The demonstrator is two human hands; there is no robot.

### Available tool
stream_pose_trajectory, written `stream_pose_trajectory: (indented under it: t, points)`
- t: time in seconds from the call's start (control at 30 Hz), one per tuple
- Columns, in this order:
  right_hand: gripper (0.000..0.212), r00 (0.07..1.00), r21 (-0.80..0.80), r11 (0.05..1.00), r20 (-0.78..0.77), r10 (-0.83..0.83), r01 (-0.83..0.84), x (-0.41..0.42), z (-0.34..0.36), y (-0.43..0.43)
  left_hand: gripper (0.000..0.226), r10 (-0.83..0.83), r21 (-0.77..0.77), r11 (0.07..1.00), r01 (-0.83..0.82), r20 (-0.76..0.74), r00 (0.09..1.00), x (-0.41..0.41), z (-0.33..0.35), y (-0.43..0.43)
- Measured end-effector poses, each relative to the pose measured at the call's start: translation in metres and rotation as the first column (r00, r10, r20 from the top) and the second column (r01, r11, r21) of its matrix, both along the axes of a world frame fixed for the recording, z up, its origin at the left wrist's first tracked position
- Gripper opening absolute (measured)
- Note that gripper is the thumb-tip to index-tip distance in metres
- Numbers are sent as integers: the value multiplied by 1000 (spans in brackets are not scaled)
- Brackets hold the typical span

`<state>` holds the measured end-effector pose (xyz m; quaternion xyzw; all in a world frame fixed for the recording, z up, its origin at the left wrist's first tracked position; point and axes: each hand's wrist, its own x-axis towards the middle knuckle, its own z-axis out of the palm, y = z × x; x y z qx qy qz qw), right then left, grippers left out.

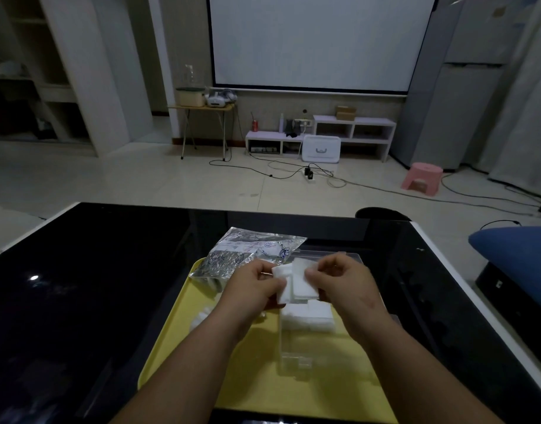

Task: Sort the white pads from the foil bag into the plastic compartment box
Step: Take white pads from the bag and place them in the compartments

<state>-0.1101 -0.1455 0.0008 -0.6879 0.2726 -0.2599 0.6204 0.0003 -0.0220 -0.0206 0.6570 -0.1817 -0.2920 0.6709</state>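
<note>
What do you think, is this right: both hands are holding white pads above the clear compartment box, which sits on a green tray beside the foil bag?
Not quite. The head view shows the tray is yellow, not green. The rest holds: the left hand and right hand hold white pads above the clear compartment box, beside the foil bag.

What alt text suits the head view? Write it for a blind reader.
The left hand and right hand pinch white pads above a clear box that already holds more. The box sits on a yellow tray on a black table, a foil bag at the tray's far edge.
</note>
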Motion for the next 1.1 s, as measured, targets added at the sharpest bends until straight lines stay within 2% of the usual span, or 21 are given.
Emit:
stream_pose_trajectory:
  t: [0.2,0.37,0.53,0.67,0.83,0.97,1.1]
  points:
    - [13,990,-175,984,-140,-8,-17,4,-5,9,13,-90,-62,994,89,-21,996,-2,3,1]
    - [18,994,-112,994,-107,-3,-9,5,-2,13,13,-102,-64,993,100,-35,994,-2,7,4]
    - [20,993,-155,985,-76,-94,81,7,-1,18,13,-112,-51,993,108,-83,990,-2,9,3]
    - [19,993,-179,980,-61,-102,90,7,0,21,4,-116,-72,992,107,-137,984,-4,10,3]
    - [8,996,-88,993,-38,-78,75,6,1,18,9,-47,-22,999,45,-68,997,0,6,4]
    - [8,996,-35,999,-84,10,-12,4,3,15,9,-15,-11,1000,15,-43,999,0,9,3]
    - [9,993,-100,995,-115,-36,24,5,1,18,11,-10,-6,1000,10,-47,999,-3,9,0]
